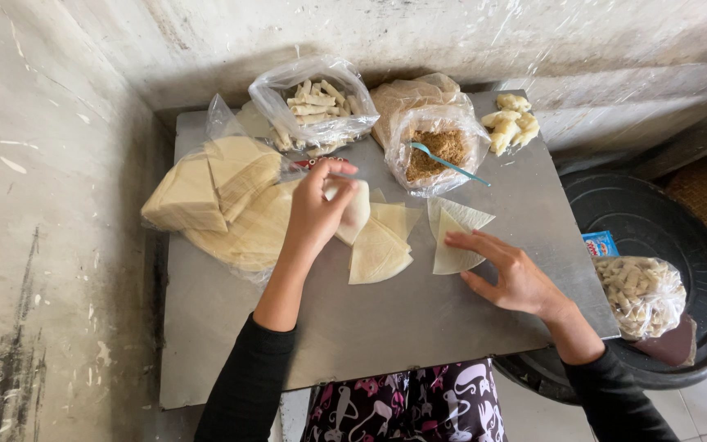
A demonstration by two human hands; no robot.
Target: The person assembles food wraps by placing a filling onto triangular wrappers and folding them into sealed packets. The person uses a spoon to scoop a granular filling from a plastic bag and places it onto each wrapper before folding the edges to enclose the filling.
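Note:
My left hand (314, 209) is raised over the metal table (419, 311), its fingers pinched on a pale folded pastry wrapper (357, 213). My right hand (511, 274) lies flat, fingertips pressing a triangular wrapper sheet (452, 245) onto the table. Between the two hands lie more triangular wrapper pieces (378, 254). Just behind them stands an open plastic bag of brown shredded filling (439, 151) with a teal spoon (450, 162) stuck in it.
A bag of stacked wrapper sheets (214, 196) lies at the left. A bag of rolled pieces (314, 102) sits at the back, loose rolled pieces (511, 123) at the back right. Right of the table is a black tub (681, 237) holding another bag of rolls (640, 295). Walls close the left and back.

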